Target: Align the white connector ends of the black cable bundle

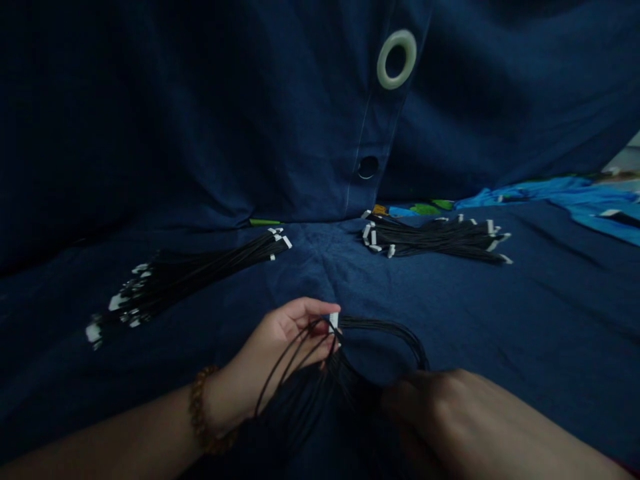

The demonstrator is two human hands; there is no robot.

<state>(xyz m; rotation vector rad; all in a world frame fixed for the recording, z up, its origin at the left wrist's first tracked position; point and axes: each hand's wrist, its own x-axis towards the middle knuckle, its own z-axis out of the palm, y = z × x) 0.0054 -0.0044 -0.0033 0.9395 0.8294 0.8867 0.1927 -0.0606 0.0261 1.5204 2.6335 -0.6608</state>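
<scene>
My left hand (295, 333), with a brown beaded bracelet at the wrist, pinches a small white connector (334, 322) between thumb and fingers. Black wires (385, 325) run from that connector and bend in a loop toward my right hand (440, 407). The right hand is closed around the black wires low in the picture; its fingertips are hidden in shadow. More loose wires (295, 373) arc down in front of my left palm. Their lower ends are too dark to make out.
A bundle of black wires with white connectors (200, 273) lies on the blue cloth (525, 320) at the left. Another such bundle (430, 237) lies at the right. Behind hangs a dark blue curtain with a ring eyelet (411, 60). Light blue fabric (565, 193) lies at the far right.
</scene>
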